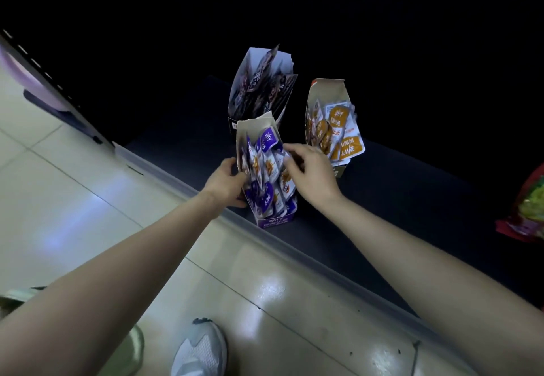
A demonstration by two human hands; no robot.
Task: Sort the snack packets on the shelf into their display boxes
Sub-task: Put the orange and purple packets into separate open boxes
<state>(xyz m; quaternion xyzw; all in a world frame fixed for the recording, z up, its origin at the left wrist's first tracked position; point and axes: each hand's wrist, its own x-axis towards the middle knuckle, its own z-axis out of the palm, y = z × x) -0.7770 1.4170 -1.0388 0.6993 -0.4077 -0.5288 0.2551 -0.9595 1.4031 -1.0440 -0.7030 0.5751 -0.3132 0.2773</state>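
- I see the left hand point(226, 182) gripping the left wall of the purple box point(273, 222), thumb and fingers point(232, 163) curled round the card. The box stands at the front edge of the dark shelf point(397, 199).
- The right hand point(312, 172) is over the open top of the same box. It looks to me as if it is pinching the top edge of one of the purple packets point(269, 138), which stand crowded and leaning inside.
- To do this step well I would keep the left hand bracing the box, since it sits near the shelf lip and could tip toward the floor.
- With the right I would seat the packet upright, face forward, sliding it down between its neighbours rather than pressing on top of them.
- The orange box point(328, 87) stands just to the right, its orange packets point(350, 145) spilling over the front. The dark box point(253, 57) is right behind the purple one.
- A red bag point(527, 213) lies well apart at the far right of the shelf.
- The purple and orange packets carry large white characters, upside down from here and too blurred for me to read; I can make out no brand.
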